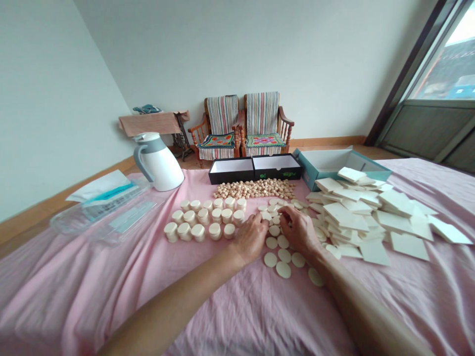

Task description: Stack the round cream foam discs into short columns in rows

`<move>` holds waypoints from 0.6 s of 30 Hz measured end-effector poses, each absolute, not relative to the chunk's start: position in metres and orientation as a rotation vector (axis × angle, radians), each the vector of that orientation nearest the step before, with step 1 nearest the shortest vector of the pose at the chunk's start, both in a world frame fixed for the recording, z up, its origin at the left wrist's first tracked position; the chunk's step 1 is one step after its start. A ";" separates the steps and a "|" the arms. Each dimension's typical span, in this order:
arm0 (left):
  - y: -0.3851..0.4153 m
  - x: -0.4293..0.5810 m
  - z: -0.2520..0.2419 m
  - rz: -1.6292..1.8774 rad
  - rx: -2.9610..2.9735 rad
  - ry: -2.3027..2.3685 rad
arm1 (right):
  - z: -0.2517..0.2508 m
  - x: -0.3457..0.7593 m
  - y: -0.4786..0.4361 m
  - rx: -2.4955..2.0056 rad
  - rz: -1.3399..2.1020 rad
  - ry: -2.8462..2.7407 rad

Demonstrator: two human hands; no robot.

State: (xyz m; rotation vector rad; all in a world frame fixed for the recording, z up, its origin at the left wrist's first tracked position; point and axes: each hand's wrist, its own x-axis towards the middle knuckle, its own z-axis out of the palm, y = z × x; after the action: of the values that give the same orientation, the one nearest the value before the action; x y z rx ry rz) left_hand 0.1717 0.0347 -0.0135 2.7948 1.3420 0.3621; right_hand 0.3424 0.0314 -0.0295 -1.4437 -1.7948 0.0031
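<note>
Pink cloth (111, 287) over the work surface.

**Counts**
- Stacks (203, 216) of cream discs: 17 by my count, in three rows of six, six and five from far to near.
- Loose discs (283, 269): more than a dozen in view, others hidden under the hands.
- Black boxes (230, 170): two, side by side and open.
- Teal box (334, 160): one, open.
- Beads (256, 189): one heap, too many to count.
- Square tiles (371, 212): one sprawling pile, uncounted.
- One white jug (158, 160), one clear tray (104, 212), two striped chairs (241, 123) by the far wall.

**Hands**
- Both forearms run in from the near edge and converge over the loose discs.
- Left hand (252, 236) is palm down, knuckles up, fingers curled onto the discs.
- Right hand (300, 230) is just beside it, fingers bent inward toward the left fingertips.
- Grip: I cannot tell whether either hand pinches a disc (the fingertips hide the contact).

**Position and lie**
- The loose discs lie flat, faces up, centre of the cloth, between the stacks on the left and the tiles on the right, with the beads beyond.
- Being round, they show no long axis. The scatter itself runs near to far.
- The stacks stand upright, axis vertical.
</note>
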 end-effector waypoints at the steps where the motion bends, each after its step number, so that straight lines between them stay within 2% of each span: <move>1: 0.034 0.171 -0.013 0.362 2.784 1.347 | -0.030 0.342 0.031 -1.447 0.003 -1.795; 9: 0.028 0.160 0.001 0.374 2.689 1.278 | -0.033 0.342 0.033 -1.442 0.008 -1.803; 18: 0.034 0.170 -0.015 0.413 2.652 1.402 | -0.032 0.341 0.030 -1.435 0.031 -1.810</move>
State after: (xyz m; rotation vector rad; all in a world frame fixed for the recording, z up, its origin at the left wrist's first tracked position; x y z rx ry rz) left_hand 0.1701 0.0344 -0.0148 2.6515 1.4016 0.4132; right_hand 0.3414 0.0305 -0.0315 -1.4352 -1.8098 0.0306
